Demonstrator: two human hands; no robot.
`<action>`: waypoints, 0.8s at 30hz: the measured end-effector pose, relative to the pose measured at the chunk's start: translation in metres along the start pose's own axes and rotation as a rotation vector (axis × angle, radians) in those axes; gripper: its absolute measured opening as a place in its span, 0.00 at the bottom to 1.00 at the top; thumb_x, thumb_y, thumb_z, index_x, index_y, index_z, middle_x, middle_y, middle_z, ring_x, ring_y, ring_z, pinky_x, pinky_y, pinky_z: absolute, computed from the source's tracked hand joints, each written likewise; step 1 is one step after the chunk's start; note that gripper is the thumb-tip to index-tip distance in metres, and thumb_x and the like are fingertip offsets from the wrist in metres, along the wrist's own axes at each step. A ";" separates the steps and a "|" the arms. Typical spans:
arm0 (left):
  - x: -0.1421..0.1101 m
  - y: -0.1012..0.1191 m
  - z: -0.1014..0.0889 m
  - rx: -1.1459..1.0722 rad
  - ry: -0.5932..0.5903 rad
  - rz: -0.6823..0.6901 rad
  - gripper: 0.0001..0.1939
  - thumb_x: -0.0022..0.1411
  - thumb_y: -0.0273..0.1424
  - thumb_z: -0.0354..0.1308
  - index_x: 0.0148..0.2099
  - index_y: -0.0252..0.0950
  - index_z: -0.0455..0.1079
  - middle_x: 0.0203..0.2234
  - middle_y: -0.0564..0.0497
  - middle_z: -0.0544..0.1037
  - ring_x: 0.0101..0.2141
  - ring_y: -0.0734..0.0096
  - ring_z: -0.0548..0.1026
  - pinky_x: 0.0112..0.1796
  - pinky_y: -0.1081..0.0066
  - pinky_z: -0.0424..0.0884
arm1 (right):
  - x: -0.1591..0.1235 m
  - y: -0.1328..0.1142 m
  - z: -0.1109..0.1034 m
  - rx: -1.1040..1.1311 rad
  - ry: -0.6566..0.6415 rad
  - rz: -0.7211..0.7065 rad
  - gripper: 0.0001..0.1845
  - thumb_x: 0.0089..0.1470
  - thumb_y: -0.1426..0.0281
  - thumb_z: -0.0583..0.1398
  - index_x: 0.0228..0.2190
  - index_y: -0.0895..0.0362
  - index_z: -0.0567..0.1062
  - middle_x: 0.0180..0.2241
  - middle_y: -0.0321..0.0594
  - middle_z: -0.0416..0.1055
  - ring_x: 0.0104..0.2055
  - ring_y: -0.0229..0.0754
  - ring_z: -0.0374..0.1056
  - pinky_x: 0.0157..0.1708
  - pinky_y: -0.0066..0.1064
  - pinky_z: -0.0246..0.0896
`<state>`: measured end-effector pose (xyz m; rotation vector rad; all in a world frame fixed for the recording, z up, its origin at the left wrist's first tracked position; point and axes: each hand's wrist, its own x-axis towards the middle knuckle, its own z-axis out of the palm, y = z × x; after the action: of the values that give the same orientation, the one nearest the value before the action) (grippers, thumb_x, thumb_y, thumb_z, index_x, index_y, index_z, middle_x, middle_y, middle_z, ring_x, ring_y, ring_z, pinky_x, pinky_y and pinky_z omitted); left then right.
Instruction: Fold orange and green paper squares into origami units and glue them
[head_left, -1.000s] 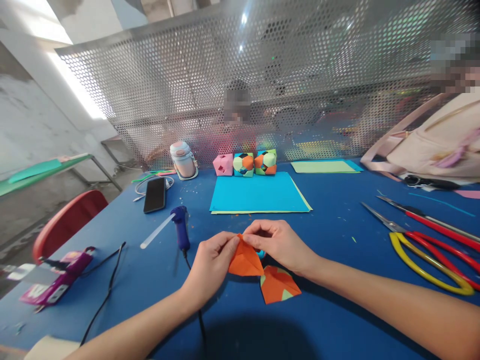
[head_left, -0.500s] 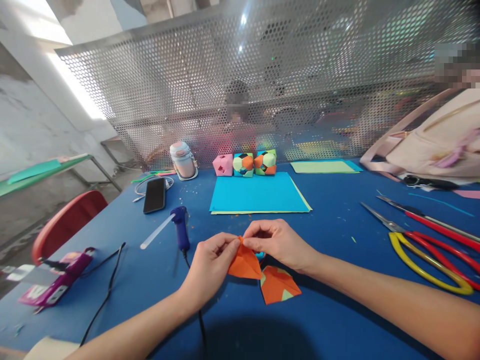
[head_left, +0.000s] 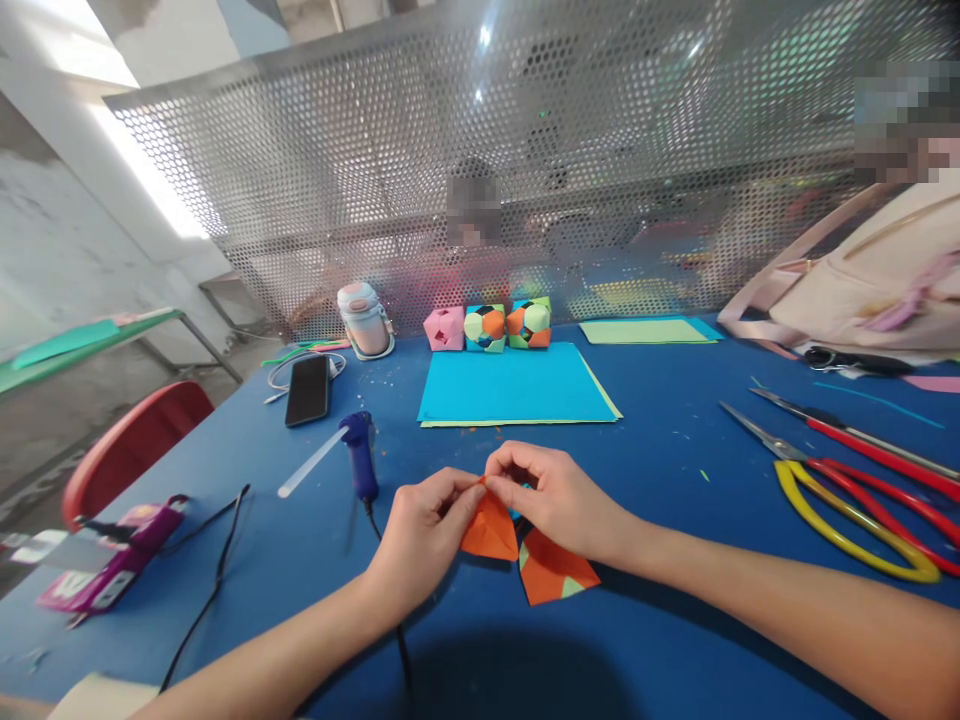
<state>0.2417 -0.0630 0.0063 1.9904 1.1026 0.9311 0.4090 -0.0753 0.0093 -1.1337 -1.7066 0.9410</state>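
Observation:
Both hands pinch a folded piece of orange paper (head_left: 491, 530) above the blue table. My left hand (head_left: 424, 530) grips its upper left edge between thumb and forefinger. At the top corner, the thumb and fingertips of my right hand (head_left: 551, 495) are closed on the same paper, touching the left fingertips. Beneath the right hand lies another folded orange paper piece (head_left: 555, 570) with pale green patches. A bit of blue shows behind the held paper, mostly hidden by the right hand.
A blue glue gun (head_left: 361, 460) with a clear stick lies left of my hands, its cord passing under my left arm. Blue sheets (head_left: 517, 385) lie ahead, before paper cubes (head_left: 486, 328). Large scissors (head_left: 855, 510) lie right; a phone (head_left: 307, 390) and bottle (head_left: 365, 320) stand back left.
The orange paper has tilted slightly, its lower edge drawing in to the left. My right hand has shifted a little downward, still pinching; the other things lie where they were.

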 end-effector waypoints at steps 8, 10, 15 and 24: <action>0.000 0.001 -0.001 -0.032 -0.016 -0.010 0.11 0.60 0.33 0.53 0.32 0.34 0.75 0.20 0.53 0.76 0.21 0.76 0.69 0.22 0.79 0.63 | -0.006 0.007 0.003 -0.251 0.083 -0.346 0.07 0.59 0.73 0.52 0.30 0.56 0.68 0.30 0.38 0.68 0.33 0.37 0.65 0.34 0.28 0.62; -0.001 0.001 0.000 -0.031 -0.014 -0.015 0.11 0.60 0.33 0.53 0.32 0.33 0.75 0.20 0.53 0.75 0.21 0.76 0.69 0.22 0.79 0.63 | -0.007 0.011 0.004 -0.322 0.114 -0.426 0.08 0.60 0.74 0.51 0.31 0.56 0.68 0.30 0.39 0.68 0.32 0.37 0.65 0.32 0.28 0.62; -0.002 -0.002 0.002 0.004 -0.004 -0.012 0.10 0.58 0.30 0.53 0.30 0.33 0.74 0.18 0.54 0.73 0.20 0.77 0.67 0.22 0.79 0.61 | -0.008 0.019 0.005 -0.593 0.102 -0.724 0.10 0.61 0.76 0.48 0.32 0.58 0.67 0.28 0.43 0.67 0.32 0.42 0.64 0.32 0.33 0.62; 0.001 0.002 0.002 -0.006 0.112 -0.008 0.09 0.57 0.31 0.55 0.30 0.34 0.75 0.22 0.53 0.78 0.23 0.74 0.72 0.25 0.77 0.67 | -0.004 0.013 0.004 -0.513 0.148 -0.585 0.10 0.61 0.75 0.48 0.29 0.56 0.65 0.26 0.39 0.65 0.29 0.38 0.62 0.29 0.29 0.59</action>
<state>0.2443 -0.0638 0.0073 1.9473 1.1670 1.0510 0.4099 -0.0758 -0.0045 -0.8912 -2.0463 0.0545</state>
